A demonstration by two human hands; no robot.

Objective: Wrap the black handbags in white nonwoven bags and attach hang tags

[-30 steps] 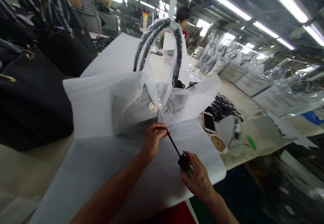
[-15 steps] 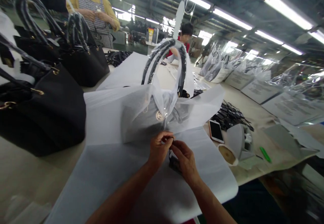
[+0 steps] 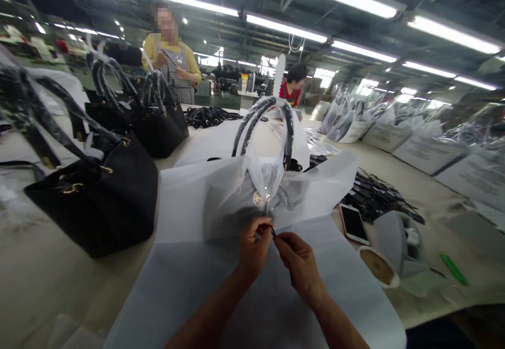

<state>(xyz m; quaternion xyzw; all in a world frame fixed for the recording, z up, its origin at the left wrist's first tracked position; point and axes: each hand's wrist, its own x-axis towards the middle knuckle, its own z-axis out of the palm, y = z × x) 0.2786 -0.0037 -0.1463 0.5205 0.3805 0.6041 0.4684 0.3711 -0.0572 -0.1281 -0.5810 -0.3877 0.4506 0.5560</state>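
Observation:
My left hand (image 3: 254,245) is closed, pinching one end of a thin black cord (image 3: 273,230) in front of the bag. Just to its right, my right hand (image 3: 296,260) pinches the same cord, and a dark piece hangs partly hidden behind its fingers. Both hands are above a white paper sheet (image 3: 189,286). Beyond them stands a bag (image 3: 229,201) covered by translucent white paper, its round emblem showing through. Its black handles (image 3: 290,133) rise upright in clear plastic wrap.
Black bags (image 3: 130,196) stand at left. At right lie a phone (image 3: 354,224), a heap of black tags (image 3: 379,196), a tape roll (image 3: 376,266) and a green cutter (image 3: 453,269). Wrapped bags (image 3: 418,149) line the right back. Two people (image 3: 173,70) are across the table.
My hands have drawn slightly apart, and a short stretch of cord now shows between them. The view has shifted, so the scene sits lower and further right.

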